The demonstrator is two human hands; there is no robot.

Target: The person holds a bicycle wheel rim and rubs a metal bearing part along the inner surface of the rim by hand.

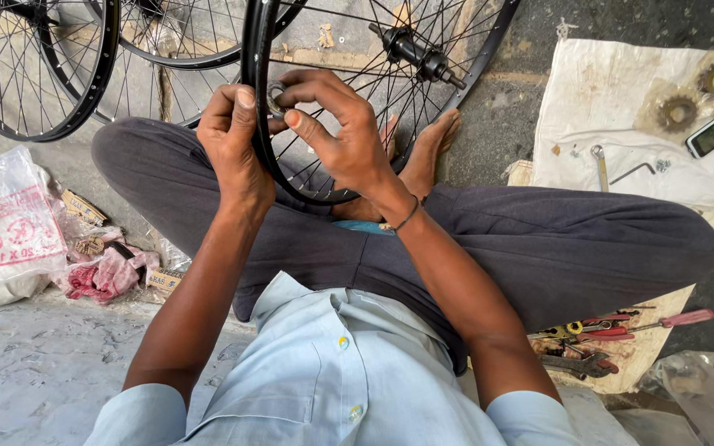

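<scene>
A black spoked bicycle wheel (489,62) stands upright between my crossed legs, its hub (411,49) at the top centre. My left hand (233,140) grips the black rim from the left, thumb up along it. My right hand (340,132) reaches over the rim from the right, and its fingertips pinch a small round metal tool (275,97) against the rim. My bare feet rest behind the wheel.
Two more black wheels (59,74) lean on the wall at the upper left. A printed plastic bag (6,223) and a pink rag (105,277) lie on the left. At the right, a white cloth (613,99) holds sprockets, a spanner, a phone; red-handled tools (613,330) lie lower.
</scene>
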